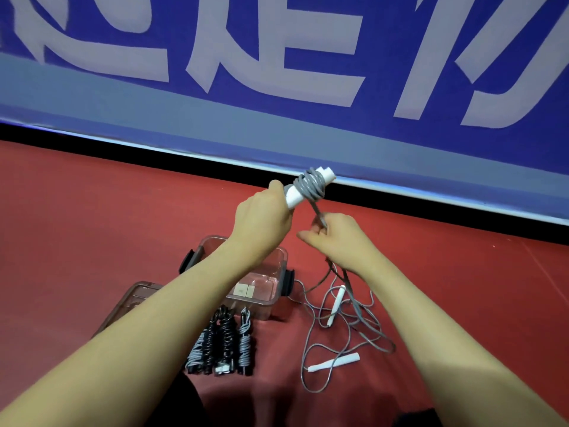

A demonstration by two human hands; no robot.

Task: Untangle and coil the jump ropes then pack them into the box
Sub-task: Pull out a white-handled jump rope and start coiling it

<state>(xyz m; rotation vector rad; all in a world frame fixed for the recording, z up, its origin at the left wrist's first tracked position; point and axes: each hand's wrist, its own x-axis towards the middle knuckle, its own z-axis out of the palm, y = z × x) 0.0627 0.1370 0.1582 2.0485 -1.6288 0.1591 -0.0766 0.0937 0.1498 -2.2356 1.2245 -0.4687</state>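
Note:
My left hand (261,217) grips white jump rope handles (294,197), raised above the floor, with grey rope (311,183) wound in several turns around them. My right hand (331,234) pinches the grey rope just below the coil. From it the rope hangs down into a loose tangle (348,328) on the red floor, where two more white handles lie (335,302) (334,362). A clear plastic box (261,291) with black latches stands open under my left forearm. Three coiled ropes (221,343), black and grey, lie in front of it.
The box's clear lid (135,300) lies on the floor to the left of the box. A blue banner wall with white characters (277,72) runs along the back, with a black strip at its base. Red floor (92,226) spreads to the left and right.

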